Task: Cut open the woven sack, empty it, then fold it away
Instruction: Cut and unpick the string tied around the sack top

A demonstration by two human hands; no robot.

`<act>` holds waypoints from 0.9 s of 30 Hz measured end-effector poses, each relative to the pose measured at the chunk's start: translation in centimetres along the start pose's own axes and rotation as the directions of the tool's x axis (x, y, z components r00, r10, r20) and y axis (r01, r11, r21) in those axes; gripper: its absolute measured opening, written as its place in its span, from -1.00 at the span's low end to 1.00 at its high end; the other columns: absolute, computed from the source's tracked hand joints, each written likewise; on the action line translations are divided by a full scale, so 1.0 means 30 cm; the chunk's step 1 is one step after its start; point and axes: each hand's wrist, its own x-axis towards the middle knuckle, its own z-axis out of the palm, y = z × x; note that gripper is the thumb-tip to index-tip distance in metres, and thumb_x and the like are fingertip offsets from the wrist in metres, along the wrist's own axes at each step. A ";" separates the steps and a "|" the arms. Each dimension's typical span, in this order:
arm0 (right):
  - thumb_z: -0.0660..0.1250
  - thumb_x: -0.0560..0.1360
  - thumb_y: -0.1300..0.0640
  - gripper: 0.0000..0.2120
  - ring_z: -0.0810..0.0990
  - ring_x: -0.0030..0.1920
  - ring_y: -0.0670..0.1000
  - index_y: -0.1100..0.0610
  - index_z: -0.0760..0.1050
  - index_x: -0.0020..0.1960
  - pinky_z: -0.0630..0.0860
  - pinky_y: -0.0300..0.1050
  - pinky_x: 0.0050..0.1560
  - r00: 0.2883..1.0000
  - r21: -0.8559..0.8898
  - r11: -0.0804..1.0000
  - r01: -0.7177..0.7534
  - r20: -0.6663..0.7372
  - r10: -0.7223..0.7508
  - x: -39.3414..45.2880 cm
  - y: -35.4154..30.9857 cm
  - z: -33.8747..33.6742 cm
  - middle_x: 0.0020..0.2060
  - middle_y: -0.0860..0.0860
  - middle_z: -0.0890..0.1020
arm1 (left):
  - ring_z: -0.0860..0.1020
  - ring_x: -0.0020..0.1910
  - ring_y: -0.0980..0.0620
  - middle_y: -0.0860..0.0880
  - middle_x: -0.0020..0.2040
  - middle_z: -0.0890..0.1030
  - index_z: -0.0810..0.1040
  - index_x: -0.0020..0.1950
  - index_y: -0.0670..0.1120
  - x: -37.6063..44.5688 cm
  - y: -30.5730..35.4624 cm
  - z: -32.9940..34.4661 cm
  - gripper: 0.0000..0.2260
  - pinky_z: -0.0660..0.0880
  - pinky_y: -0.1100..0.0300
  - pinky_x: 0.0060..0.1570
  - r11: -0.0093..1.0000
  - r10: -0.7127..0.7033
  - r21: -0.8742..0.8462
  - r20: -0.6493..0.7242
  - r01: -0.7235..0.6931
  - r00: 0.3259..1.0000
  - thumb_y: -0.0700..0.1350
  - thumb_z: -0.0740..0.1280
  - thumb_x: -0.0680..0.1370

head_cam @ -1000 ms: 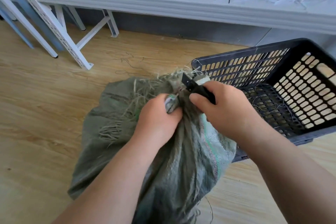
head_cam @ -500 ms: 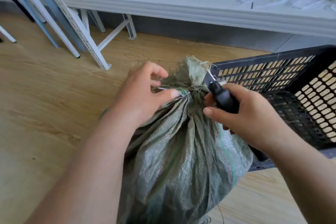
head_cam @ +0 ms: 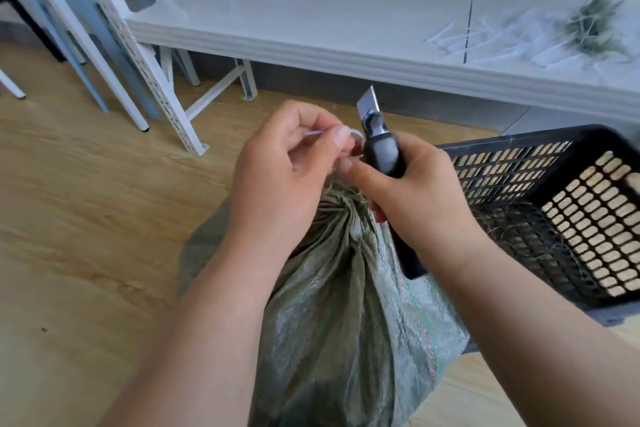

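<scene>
A grey-green woven sack (head_cam: 339, 315) stands full on the wooden floor, its neck gathered into pleats under my hands. My left hand (head_cam: 280, 180) pinches a thin white tie (head_cam: 353, 137) above the neck, between thumb and fingers. My right hand (head_cam: 415, 194) grips a black utility knife (head_cam: 382, 152) with the blade pointing up and away, just right of the tie. The top of the sack's neck is hidden behind both hands.
A black perforated plastic crate (head_cam: 540, 191) lies against the sack's right side, with loose fibres inside. Behind runs a low white platform (head_cam: 346, 28) bearing cut white ties (head_cam: 485, 42) and a clump of fibres (head_cam: 595, 28). White perforated shelf legs (head_cam: 149, 80) stand at the left.
Both hands have risen above the sack's neck. The left hand now holds the white tie pulled up off the neck, and the knife has swung upright with its blade clear of the sack.
</scene>
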 end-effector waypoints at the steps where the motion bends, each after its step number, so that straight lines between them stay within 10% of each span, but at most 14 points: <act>1: 0.52 0.37 0.06 -0.83 0.41 -0.47 -0.06 0.05 0.54 -0.26 0.39 -0.11 -0.39 0.999 0.027 0.999 -0.028 -0.015 0.029 0.018 -0.006 0.000 -0.54 -0.10 0.47 | 0.67 -0.10 0.12 0.04 -0.14 0.71 0.53 -0.12 -0.01 0.006 -0.002 0.001 -0.92 0.61 0.07 -0.05 1.000 0.012 -0.005 -0.010 -0.012 1.000 -0.17 0.35 0.55; 12: 0.50 0.40 0.14 -0.85 0.39 -0.55 -0.06 0.19 0.60 -0.11 0.38 -0.31 -0.54 0.977 0.100 0.979 -0.176 -0.101 0.186 0.115 -0.051 -0.322 -0.50 0.01 0.47 | 0.69 -0.20 0.08 -0.02 -0.13 0.68 0.54 0.11 -0.15 0.226 0.100 0.147 -0.86 0.63 0.22 -0.22 0.878 -0.303 -0.390 -0.008 0.276 0.953 -0.16 0.32 0.57; 27: 0.45 0.46 0.13 -0.85 0.47 -0.50 -0.10 0.18 0.59 -0.02 0.42 -0.25 -0.49 0.948 0.406 0.888 -0.216 -0.132 0.291 0.275 -0.060 -0.486 -0.20 0.10 0.69 | 0.68 -0.24 0.13 0.04 -0.21 0.69 0.56 -0.05 -0.06 0.321 0.230 0.498 -0.99 0.60 0.19 -0.24 0.971 -0.210 -0.091 0.110 0.220 0.971 -0.13 0.35 0.56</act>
